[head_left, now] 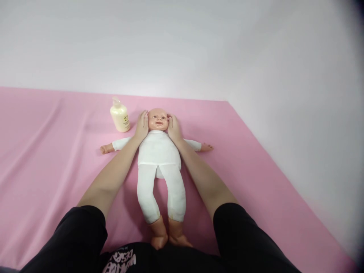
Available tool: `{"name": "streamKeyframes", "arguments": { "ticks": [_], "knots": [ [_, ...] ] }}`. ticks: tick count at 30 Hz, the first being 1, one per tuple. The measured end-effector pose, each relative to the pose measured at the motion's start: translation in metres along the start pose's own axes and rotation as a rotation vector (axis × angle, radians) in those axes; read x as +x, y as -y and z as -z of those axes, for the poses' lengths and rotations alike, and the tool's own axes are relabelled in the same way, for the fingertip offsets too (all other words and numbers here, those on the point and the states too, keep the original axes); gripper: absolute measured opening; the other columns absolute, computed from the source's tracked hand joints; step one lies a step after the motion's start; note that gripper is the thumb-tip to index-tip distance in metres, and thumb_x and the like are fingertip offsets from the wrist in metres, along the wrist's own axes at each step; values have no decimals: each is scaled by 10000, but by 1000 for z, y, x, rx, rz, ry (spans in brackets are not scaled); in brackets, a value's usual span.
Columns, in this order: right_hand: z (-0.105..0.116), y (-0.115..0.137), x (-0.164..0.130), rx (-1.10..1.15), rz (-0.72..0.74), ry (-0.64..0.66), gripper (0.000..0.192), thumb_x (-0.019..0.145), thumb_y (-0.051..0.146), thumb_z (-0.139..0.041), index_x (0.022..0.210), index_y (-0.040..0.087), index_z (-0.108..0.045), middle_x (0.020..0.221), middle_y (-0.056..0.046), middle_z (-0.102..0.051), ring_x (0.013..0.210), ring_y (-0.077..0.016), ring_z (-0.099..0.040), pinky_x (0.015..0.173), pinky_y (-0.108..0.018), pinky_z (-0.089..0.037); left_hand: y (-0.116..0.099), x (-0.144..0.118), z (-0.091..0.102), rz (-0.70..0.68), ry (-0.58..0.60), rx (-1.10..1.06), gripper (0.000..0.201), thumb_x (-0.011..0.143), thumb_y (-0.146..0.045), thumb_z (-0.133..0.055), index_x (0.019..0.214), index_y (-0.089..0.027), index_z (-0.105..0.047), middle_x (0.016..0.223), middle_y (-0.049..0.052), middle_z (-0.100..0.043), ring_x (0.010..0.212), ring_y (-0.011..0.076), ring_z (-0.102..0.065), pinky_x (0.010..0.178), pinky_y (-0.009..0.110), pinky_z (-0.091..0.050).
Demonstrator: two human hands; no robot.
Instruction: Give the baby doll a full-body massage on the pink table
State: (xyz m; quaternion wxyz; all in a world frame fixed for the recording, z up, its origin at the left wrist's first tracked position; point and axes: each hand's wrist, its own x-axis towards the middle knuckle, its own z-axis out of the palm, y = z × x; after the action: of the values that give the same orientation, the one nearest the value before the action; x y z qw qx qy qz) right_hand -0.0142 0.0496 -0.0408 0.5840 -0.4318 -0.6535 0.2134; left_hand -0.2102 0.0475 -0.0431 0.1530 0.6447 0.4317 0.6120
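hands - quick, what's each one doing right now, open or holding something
Left hand: open, flat against the left side of the doll's head, gripping nothing.
Right hand: open, flat against the head's other side, gripping nothing.

Bright, even light; dark-vignetted right edge

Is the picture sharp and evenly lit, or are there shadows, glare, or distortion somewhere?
Head view: soft, even light, no glare; faint shadows beside the doll under the left hand and right hand; the bottle is slightly soft; the pink sheet has a skewed edge, and the right corners darken.
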Motion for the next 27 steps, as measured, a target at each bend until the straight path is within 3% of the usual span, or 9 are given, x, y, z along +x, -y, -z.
{"name": "streamKeyframes", "arguments": {
  "ticks": [6, 13, 19, 27],
  "knots": [
    [3, 15, -4, -6, 106, -17, 535, 1032, 641, -293, 1217, 247, -605, 1237, -109, -668, 1201, -238, -594, 1118, -467, -457, -7, -3, 1, -119, 58, 25, 651, 1005, -696, -310, 1387, -230, -557, 1461, 151, -559, 1415, 251, -489, 1245, 457, -319],
    [1, 8, -2, -6, -10, 15, 559, 1026, 644, -267, 1171, 226, -608, 1198, -125, -678, 1155, -252, -618, 1085, -499, -477, 5, 0, -1, 15, -16, 19, 714, 971, -761, -282, 1325, -221, -588, 1370, 160, -593, 1354, 262, -535, 1214, 475, -367],
    [4, 16, -4, -28, 111, -32, 494, 1044, 595, -291, 1204, 244, -600, 1227, -112, -662, 1196, -239, -595, 1110, -463, -457, -9, -1, 2, -125, 29, 77, 651, 1015, -691, -255, 1344, -231, -579, 1435, 142, -557, 1391, 248, -498, 1240, 462, -332],
    [4, 15, -3, -21, 29, -2, 491, 1033, 602, -298, 1183, 242, -597, 1210, -118, -662, 1164, -253, -602, 1091, -490, -461, -13, 1, 4, -103, -7, 103, 682, 1007, -704, -241, 1290, -207, -612, 1374, 166, -576, 1348, 271, -516, 1221, 492, -341]
  ]
}}
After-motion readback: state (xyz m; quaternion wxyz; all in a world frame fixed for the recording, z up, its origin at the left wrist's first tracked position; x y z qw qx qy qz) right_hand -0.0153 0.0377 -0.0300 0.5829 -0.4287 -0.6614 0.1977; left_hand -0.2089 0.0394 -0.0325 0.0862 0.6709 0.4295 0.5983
